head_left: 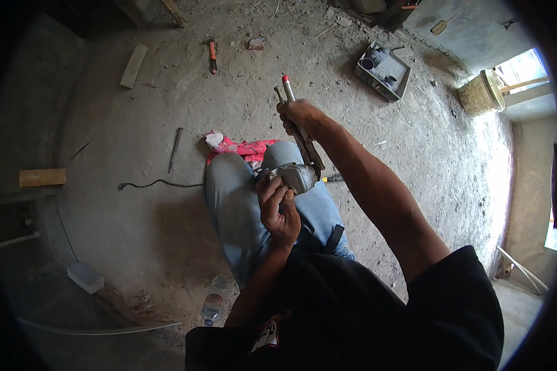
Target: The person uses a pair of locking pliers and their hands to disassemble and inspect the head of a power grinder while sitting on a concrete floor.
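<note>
Seated on dusty floor [136, 235] | left hand [278, 207] grips grey power tool [294, 176], braced on knee | right hand [298, 114] clenches pliers [297, 123] on it for leverage

Dusty concrete floor [167, 235] bears a red-handled tool [212, 55], wood offcut [42, 177], plastic bottle [212, 307].

Plastic bottle [212, 307]: lies on the dusty floor by the person's lower left — clear body, whether it bears a label cannot be told.
White box [85, 277]: small rectangular block-like carton on the floor, well left of the bottle — plain white.
Grey tray-box [384, 70]: open, rectangular, upper right on the floor — holds dark round fittings.
Red-and-white wrapper or cloth [238, 146]: crumpled on the floor just beyond the knees; which of the two cannot be told.
Signs, screens: none.
</note>
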`<act>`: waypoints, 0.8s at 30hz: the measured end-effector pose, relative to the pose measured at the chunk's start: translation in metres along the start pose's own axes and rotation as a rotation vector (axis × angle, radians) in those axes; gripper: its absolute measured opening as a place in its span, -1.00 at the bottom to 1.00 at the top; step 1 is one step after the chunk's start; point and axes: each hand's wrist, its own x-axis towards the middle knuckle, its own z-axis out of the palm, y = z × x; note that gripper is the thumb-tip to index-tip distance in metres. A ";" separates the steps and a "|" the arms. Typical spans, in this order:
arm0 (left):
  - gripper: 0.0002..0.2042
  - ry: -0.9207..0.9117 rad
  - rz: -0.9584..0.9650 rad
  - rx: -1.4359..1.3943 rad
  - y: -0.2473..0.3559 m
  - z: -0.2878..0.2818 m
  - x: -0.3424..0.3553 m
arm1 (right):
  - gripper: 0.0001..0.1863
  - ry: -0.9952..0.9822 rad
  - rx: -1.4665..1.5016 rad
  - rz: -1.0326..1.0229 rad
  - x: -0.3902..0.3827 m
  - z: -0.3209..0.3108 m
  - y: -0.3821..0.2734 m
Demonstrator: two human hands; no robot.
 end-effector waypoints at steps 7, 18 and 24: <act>-0.72 -0.079 0.161 0.118 0.004 -0.008 0.005 | -0.77 0.001 0.021 0.007 0.002 0.000 -0.001; -0.68 -0.095 0.232 0.192 0.004 -0.016 0.025 | -0.79 0.011 0.044 0.033 0.004 0.001 -0.004; -0.72 -0.082 0.306 0.186 0.000 -0.014 0.027 | -0.81 0.004 -0.032 0.023 0.013 -0.003 0.000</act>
